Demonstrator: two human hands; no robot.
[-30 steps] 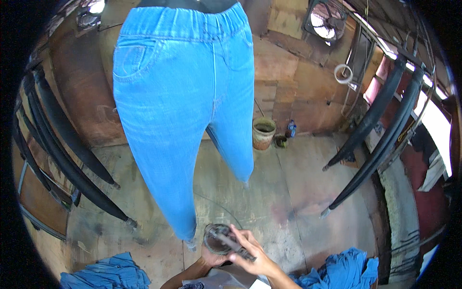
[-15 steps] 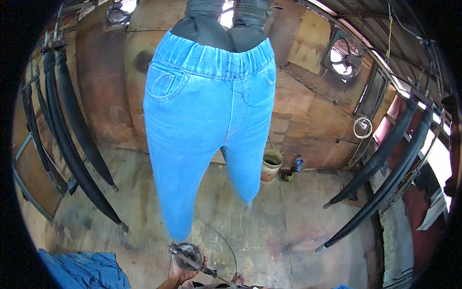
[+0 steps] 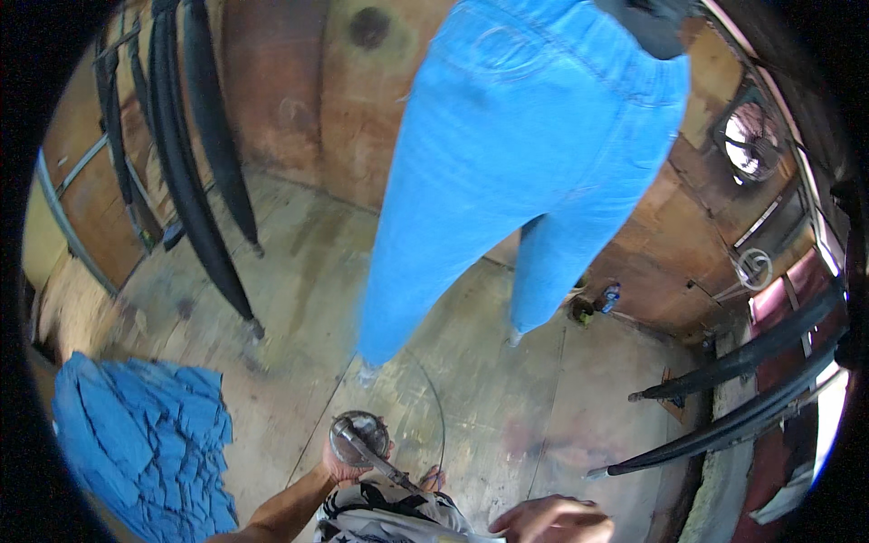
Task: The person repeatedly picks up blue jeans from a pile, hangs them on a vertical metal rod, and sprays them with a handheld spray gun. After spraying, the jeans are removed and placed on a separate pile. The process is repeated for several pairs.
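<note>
My left hand [image 3: 337,463] is closed around a spray gun [image 3: 367,455] with a round metal cup, held low in front of me. Above and beyond it, a pair of bright blue jeans [image 3: 507,172] with an elastic waist hangs stretched over a dark leg form [image 3: 659,25]. The gun is a little below the left trouser leg's hem and apart from it. My right hand [image 3: 554,521] is at the lower edge, its fingers loosely bent and slightly blurred; nothing shows in it, though its lower part is cut off.
Crumpled blue garments [image 3: 145,443] lie in a pile at the left. Long dark leg forms [image 3: 195,172] hang at the left, others [image 3: 742,353] at the right. A thin hose [image 3: 438,398] curves over the floor. A blue bottle [image 3: 610,297] and a fan [image 3: 751,143] are farther off.
The view has swung down and left, so the jeans sit higher and farther right and the blue pile shows more. My right hand has come into view; my left still holds the spray gun.
</note>
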